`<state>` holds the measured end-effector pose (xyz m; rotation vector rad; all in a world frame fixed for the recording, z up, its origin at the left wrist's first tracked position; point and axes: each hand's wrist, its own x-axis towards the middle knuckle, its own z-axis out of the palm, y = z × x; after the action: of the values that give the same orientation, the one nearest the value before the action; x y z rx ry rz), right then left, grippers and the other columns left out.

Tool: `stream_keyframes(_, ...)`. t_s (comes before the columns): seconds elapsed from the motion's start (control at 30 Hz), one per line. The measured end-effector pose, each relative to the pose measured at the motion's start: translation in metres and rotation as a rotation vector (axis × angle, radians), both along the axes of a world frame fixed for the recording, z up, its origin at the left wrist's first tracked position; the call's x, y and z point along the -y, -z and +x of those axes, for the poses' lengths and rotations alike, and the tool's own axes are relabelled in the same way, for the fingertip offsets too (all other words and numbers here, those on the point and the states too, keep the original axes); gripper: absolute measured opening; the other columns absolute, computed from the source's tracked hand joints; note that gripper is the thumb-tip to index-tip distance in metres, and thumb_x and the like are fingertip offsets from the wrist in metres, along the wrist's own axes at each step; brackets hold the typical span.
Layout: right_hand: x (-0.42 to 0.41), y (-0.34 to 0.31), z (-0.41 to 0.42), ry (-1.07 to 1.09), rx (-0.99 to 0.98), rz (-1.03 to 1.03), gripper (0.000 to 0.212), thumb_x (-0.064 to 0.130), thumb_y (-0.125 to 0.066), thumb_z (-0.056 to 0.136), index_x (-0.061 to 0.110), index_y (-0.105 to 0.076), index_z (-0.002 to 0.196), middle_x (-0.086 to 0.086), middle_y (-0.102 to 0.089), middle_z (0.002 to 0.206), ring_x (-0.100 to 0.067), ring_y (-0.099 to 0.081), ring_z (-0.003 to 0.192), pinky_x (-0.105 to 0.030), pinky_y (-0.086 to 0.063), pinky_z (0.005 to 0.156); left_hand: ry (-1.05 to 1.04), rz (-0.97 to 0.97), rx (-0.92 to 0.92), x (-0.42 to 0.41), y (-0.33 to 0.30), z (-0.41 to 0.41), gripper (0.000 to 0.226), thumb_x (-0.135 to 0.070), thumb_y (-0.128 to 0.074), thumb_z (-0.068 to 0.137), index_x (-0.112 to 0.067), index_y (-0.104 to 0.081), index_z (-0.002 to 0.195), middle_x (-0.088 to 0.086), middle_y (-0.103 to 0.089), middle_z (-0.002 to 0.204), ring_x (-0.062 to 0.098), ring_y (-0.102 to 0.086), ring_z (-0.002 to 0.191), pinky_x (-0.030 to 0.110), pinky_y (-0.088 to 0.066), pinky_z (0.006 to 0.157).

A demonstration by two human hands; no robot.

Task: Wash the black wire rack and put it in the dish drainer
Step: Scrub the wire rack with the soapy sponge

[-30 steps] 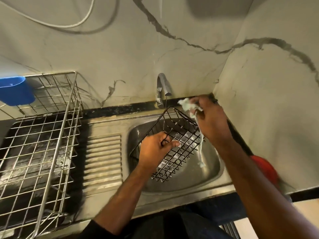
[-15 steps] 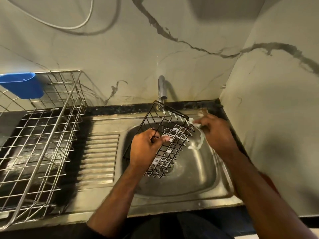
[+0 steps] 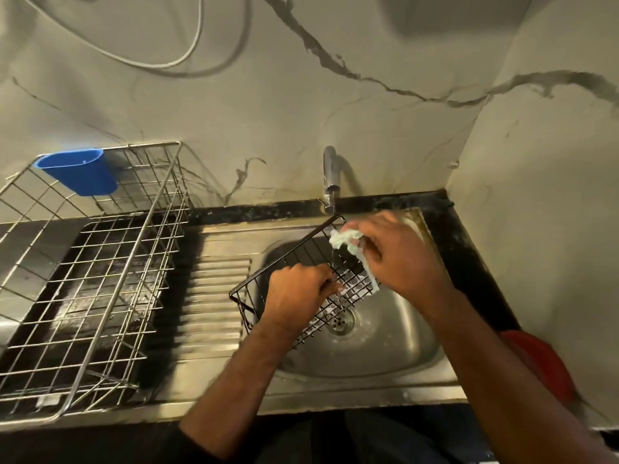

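Observation:
The black wire rack (image 3: 294, 256) is held tilted over the steel sink (image 3: 395, 343), right under the tap (image 3: 330, 177). My left hand (image 3: 298, 293) grips its wires from the near side. My right hand (image 3: 398, 256) clutches a pale green, soapy cloth (image 3: 346, 241) and presses it against the rack's far upper corner. A thin stream of water falls from the tap onto the rack. The silver dish drainer (image 3: 100, 279) stands on the counter to the left.
A blue plastic cup (image 3: 78, 174) hangs on the drainer's back rim. The ribbed draining board (image 3: 214, 303) lies between drainer and sink. A red object (image 3: 539, 363) sits at the counter's right edge. The tiled walls close in behind and on the right.
My right hand with the cloth has moved up to the rack's far corner by the tap. The rack has tipped lower toward the left. The camera view has shifted right.

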<state>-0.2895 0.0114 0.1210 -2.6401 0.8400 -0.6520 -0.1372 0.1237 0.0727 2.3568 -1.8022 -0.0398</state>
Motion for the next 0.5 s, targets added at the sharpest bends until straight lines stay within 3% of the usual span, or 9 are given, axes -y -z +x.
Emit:
stream_keyframes(0.07, -0.005, -0.001, 0.004, -0.037, -0.151, -0.098, 0.041, 0.016, -0.060, 0.093, 0.033, -0.056, 0.129, 0.011, -0.061, 0.126, -0.014, -0.051, 0.116, -0.030, -0.033, 0.092, 0.028, 0.026, 0.080, 0.001, -0.004, 0.001, 0.044, -0.066, -0.050, 0.094, -0.029, -0.067, 0.109, 0.001, -0.076, 0.096, 0.026, -0.072, 0.096, 0.035, -0.049, 0.077)
stream_keyframes(0.17, -0.008, 0.001, 0.007, 0.046, -0.288, -0.247, 0.042, 0.015, -0.058, 0.091, 0.031, -0.049, 0.129, 0.007, -0.066, 0.123, -0.020, -0.051, 0.114, -0.039, -0.035, 0.095, 0.071, 0.044, 0.111, 0.001, -0.008, 0.001, 0.037, -0.060, -0.053, 0.096, -0.026, -0.065, 0.107, 0.002, -0.075, 0.098, 0.029, -0.071, 0.097, 0.038, -0.050, 0.081)
stream_keyframes(0.3, -0.018, 0.013, 0.015, 0.149, -0.343, -0.028, 0.035, 0.014, -0.053, 0.094, 0.027, -0.044, 0.125, 0.001, -0.069, 0.114, -0.025, -0.053, 0.111, -0.044, -0.035, 0.096, 0.143, 0.058, 0.207, -0.001, -0.009, -0.008, 0.033, -0.053, -0.053, 0.099, -0.025, -0.065, 0.112, 0.003, -0.075, 0.101, 0.029, -0.072, 0.098, 0.037, -0.049, 0.080)
stream_keyframes(0.37, -0.016, 0.019, 0.017, 0.235, -0.211, 0.142, 0.026, 0.019, -0.053, 0.097, 0.025, -0.050, 0.122, -0.002, -0.069, 0.109, -0.025, -0.058, 0.108, -0.042, -0.041, 0.097, 0.179, 0.040, 0.254, -0.002, -0.010, -0.010, 0.033, -0.050, -0.050, 0.101, -0.023, -0.064, 0.114, 0.003, -0.075, 0.101, 0.028, -0.072, 0.097, 0.036, -0.048, 0.078)
stream_keyframes(0.43, -0.012, 0.025, 0.019, 0.327, 0.022, 0.382, 0.021, 0.022, -0.052, 0.100, 0.023, -0.059, 0.120, -0.002, -0.069, 0.108, -0.020, -0.062, 0.099, -0.032, -0.050, 0.083, 0.191, 0.013, 0.259, -0.003, -0.009, -0.010, 0.031, -0.047, -0.049, 0.103, -0.022, -0.063, 0.115, 0.003, -0.075, 0.100, 0.026, -0.072, 0.095, 0.034, -0.047, 0.076)
stream_keyframes(0.5, -0.010, 0.026, 0.020, 0.380, 0.152, 0.508, 0.023, 0.024, -0.051, 0.102, 0.020, -0.063, 0.122, -0.001, -0.069, 0.108, -0.014, -0.063, 0.093, -0.024, -0.049, 0.070, 0.193, -0.048, 0.210, -0.003, -0.008, -0.008, 0.025, -0.044, -0.053, 0.102, -0.023, -0.063, 0.111, 0.000, -0.075, 0.097, 0.025, -0.073, 0.091, 0.034, -0.049, 0.074)
